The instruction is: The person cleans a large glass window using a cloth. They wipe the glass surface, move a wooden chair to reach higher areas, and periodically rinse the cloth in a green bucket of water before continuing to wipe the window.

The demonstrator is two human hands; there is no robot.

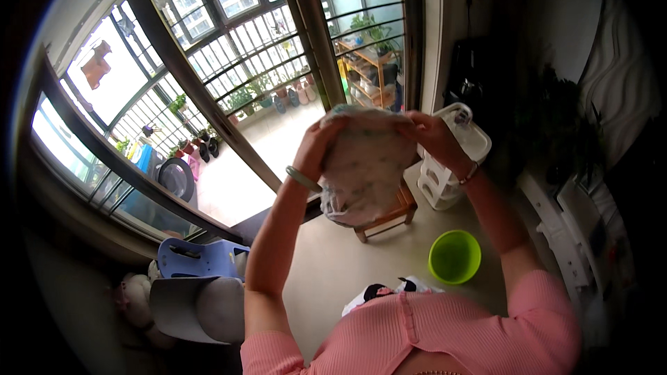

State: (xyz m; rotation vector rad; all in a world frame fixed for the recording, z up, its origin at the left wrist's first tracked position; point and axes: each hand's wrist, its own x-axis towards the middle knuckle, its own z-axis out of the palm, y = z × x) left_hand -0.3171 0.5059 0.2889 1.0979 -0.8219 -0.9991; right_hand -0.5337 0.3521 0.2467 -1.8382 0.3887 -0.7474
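A pale piece of cloth [368,167] with a faint pattern hangs in front of me at arm's length, its lower end bunched. My left hand [321,142] grips its upper left edge, fingers curled around the fabric. At the upper right edge, my right hand [432,137] pinches the same cloth. Whether it is a garment or a plain sheet of fabric I cannot tell. Partly hidden behind it stands a small brown wooden stool [392,219].
A white plastic rack [445,184] stands beyond my right forearm, with a bright green bin [455,257] nearer me. A blue plastic chair [198,258] and a grey seat [198,309] are at left. Framed sliding doors [201,90] face a balcony with plants and shoes.
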